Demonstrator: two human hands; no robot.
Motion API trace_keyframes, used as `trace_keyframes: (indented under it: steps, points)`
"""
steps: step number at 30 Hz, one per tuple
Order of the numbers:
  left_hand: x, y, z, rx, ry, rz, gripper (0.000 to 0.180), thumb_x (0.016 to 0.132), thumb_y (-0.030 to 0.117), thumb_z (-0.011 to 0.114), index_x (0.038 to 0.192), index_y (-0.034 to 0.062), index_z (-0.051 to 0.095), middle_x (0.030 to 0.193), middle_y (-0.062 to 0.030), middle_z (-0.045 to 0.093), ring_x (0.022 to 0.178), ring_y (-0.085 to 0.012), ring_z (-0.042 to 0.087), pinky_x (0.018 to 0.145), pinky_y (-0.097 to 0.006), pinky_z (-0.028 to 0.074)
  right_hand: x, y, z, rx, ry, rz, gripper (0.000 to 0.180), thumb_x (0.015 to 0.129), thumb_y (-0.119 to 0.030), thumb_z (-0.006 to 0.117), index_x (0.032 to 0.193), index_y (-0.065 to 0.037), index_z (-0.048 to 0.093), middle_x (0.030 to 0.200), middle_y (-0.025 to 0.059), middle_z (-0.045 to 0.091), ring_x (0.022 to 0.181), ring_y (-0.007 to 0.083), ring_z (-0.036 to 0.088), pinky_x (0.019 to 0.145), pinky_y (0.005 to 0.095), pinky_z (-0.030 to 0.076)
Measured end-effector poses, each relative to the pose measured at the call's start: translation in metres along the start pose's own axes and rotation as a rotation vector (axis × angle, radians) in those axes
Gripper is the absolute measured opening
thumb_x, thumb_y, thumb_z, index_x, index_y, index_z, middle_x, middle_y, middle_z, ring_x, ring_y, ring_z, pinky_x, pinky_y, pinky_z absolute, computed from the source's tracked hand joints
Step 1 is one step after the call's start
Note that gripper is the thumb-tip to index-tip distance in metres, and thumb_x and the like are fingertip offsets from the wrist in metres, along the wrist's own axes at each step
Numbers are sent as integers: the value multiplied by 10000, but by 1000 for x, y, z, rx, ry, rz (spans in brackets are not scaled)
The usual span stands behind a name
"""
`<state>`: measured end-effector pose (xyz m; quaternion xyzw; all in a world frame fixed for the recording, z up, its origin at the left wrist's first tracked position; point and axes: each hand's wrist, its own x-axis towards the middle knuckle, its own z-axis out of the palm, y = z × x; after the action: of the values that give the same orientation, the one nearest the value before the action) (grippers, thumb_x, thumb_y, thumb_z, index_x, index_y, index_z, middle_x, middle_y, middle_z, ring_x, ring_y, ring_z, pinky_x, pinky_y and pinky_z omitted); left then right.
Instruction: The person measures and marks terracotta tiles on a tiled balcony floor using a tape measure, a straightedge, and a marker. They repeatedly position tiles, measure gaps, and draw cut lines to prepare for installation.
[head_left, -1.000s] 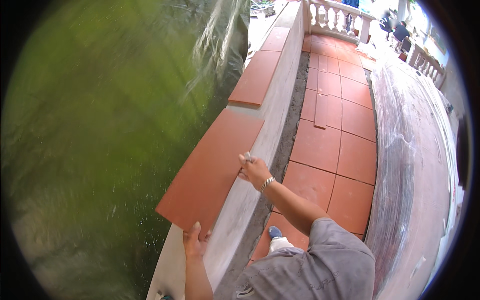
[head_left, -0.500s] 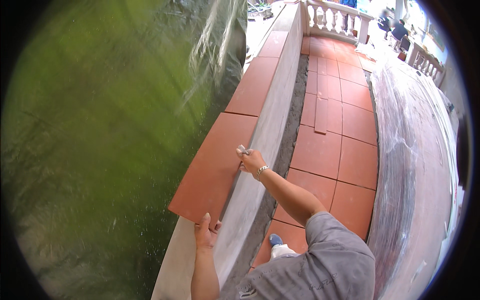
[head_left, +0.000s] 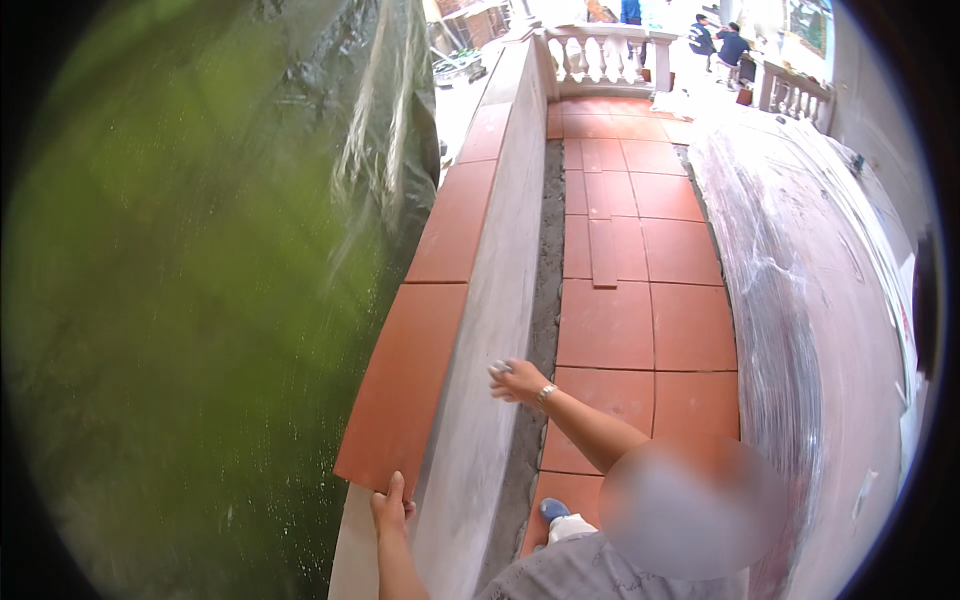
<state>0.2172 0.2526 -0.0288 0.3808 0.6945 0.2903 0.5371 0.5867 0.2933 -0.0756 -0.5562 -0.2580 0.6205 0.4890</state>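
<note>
Aligning the flat, rectangular terracotta-red tile (head_left: pixel 405 375), at centre-left of the frame along the long pale wall (head_left: pixel 492 300), calls for an even joint against the matching red tile (head_left: pixel 452 222) beyond. The left hand (head_left: pixel 393 510) pinches the nearer tile's end, thumb on top, and should steer gently; the right hand (head_left: pixel 518 382) hangs apart, fingers curled, any hold unclear.

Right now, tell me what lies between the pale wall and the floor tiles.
In the head view, a rough grey strip runs between the pale wall and the reddish floor tiles.
</note>
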Motion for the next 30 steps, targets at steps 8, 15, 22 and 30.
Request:
trace_keyframes:
  steps: [8,15,22,30]
  points:
    - [16,2,-19,269,-85,-84,549,881,599,671,879,52,629,652,-4,564,534,-176,611,481,-321,458,-162,143,-157,-160,542,179,307,950,-341,649,972,-35,651,840,80,665,735,200,663,632,362,536]
    - [23,12,-29,349,-174,-112,548,898,576,660,880,29,627,638,-34,612,545,-200,639,499,-323,456,-368,243,-244,-498,836,831,492,921,-557,617,949,-70,686,826,126,695,824,289,691,714,419,523]
    - [17,57,-52,380,-133,99,463,955,488,628,809,53,570,619,-51,614,546,-166,638,440,-259,434,-425,265,-213,-484,846,776,437,961,-517,580,797,-112,603,651,33,570,614,234,594,583,393,468]
    - [-9,127,140,309,-542,482,266,947,292,675,889,39,623,739,-49,653,716,-136,663,645,-302,513,-334,251,-256,-525,752,652,217,921,-295,651,803,-113,668,690,47,645,565,162,617,512,352,460]
